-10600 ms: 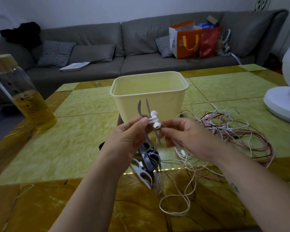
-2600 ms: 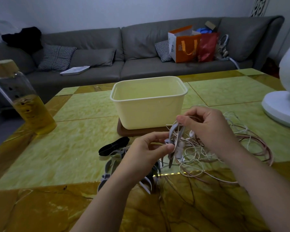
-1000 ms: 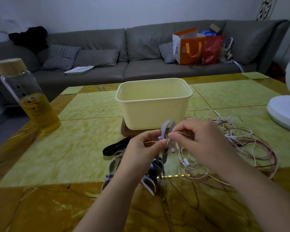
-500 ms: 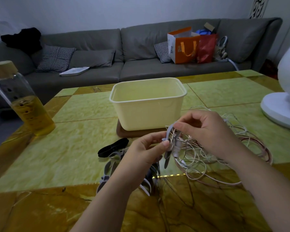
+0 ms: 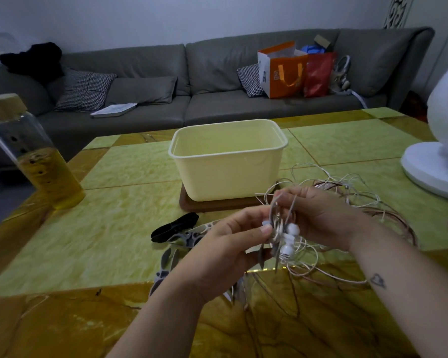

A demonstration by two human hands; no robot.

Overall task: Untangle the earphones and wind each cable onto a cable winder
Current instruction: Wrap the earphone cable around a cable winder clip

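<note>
Over table (image 5: pixel 114 228), winder (image 5: pixel 272 210) (bag (image 5: pixel 282 71) print illegible)

Two hands (image 5: pixel 225 246) (image 5: pixel 321 215), one tub (image 5: pixel 228 177), one bottle (image 5: pixel 36 161) (half-full)

**Winder upright, earbuds at the fingertips**

A grey cable winder (image 5: pixel 272 213) stands upright, pinched between the left hand (image 5: pixel 225 251) and right hand (image 5: pixel 318 215). White earbuds (image 5: pixel 287 250) cluster just below the right fingertips. Tangled white and pink cables (image 5: pixel 347 197) sprawl behind the right fingers.

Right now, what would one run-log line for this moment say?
phase: winding | left hand: pinches cable winder | right hand: pinches earphone cable at winder's top | earbuds: against winder | loose tangle: on table
</note>
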